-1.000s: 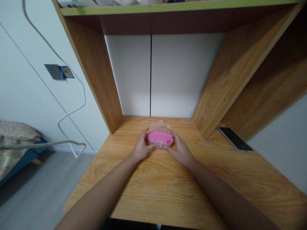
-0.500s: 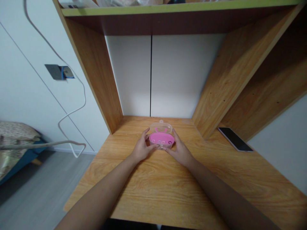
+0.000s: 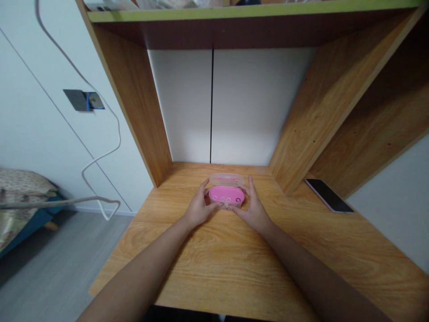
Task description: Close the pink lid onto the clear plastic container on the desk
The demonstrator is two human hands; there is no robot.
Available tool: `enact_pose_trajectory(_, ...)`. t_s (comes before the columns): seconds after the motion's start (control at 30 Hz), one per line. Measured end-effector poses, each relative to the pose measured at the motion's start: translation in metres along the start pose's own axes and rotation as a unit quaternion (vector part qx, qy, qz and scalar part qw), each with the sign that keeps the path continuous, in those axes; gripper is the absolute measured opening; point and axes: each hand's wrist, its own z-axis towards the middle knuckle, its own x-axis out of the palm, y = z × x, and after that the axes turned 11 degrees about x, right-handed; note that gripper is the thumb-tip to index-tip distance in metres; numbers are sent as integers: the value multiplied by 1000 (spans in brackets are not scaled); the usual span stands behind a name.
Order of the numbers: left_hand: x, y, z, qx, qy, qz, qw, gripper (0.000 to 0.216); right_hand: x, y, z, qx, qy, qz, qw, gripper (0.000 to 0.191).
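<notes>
A small oval plastic box (image 3: 226, 197) with a bright pink inside rests on the table between my hands. A few little rings, one of them dark, lie on the pink surface. The clear lid (image 3: 227, 180) is swung open at the box's far side. My left hand (image 3: 199, 205) grips the left end, thumb along the front edge and fingers around the side. From the right, my right hand (image 3: 253, 210) grips the other end, thumb at the front, index finger raised off the lid.
A dark-screened phone (image 3: 328, 195) lies on the table's right side. Wooden uprights (image 3: 134, 107) flank the space, and a shelf with a green edge (image 3: 221, 14) runs overhead. At the left, a white cable (image 3: 119, 134) hangs past a wall socket (image 3: 83, 100).
The lid has tipped further back and looks flatter. My right index finger has moved away from it to the right. My left hand and the box stay nearly in place.
</notes>
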Motion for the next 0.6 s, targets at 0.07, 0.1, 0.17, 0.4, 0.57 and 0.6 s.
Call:
enact_pose_trajectory(0.07,0,0,0,-2,0,16,1000,97,0,-2,1,-4,-7,5,1000,125)
enact_pose_trajectory(0.1,-1,-1,0,-5,0,23,1000,98,0,-3,1,-6,-9,7,1000,124)
enact_pose_trajectory(0.17,-1,-2,-1,-9,0,29,1000,98,0,-3,1,-6,-14,6,1000,122)
enact_pose_trajectory(0.4,-1,-7,0,0,3,35,999,97,-6,5,2,-58,-16,-64,996,82)
enact_pose_trajectory(0.57,-2,-6,0,17,12,40,999,95,-6,4,3,-83,-19,-70,994,59)
enact_pose_trajectory(0.6,-2,-5,0,20,16,41,999,94,-6,4,3,-84,-20,-71,994,57)
